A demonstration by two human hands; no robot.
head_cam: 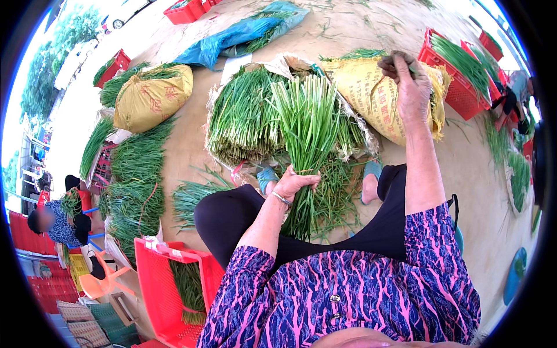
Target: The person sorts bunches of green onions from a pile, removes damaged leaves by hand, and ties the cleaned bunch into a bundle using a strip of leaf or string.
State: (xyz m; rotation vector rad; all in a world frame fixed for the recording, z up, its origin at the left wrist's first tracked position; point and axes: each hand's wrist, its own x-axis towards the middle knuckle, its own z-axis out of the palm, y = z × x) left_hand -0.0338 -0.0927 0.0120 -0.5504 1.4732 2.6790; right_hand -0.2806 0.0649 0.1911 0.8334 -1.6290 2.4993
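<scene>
My left hand [297, 185] is closed around a bunch of long green stalks with flat leaves, likely garlic chives [308, 122], its pale cut ends fanned towards the top of the view. My right hand [402, 71] is raised above a yellow woven sack [363, 87], thumb and fingertips pinched together; whether anything thin is between them cannot be told. Beyond the held bunch, a large pile of the same greens [246, 113] lies on an opened pale woven sack. Loose leaves [337, 195] are strewn on the floor between my feet.
A red plastic crate [150, 287] with a tied bundle stands at lower left. Further greens [137, 174] and a yellow sack [152, 98] lie left, a blue plastic sheet [226, 41] ahead. Red crates of greens [454, 93] stand at right. People sit at both far sides.
</scene>
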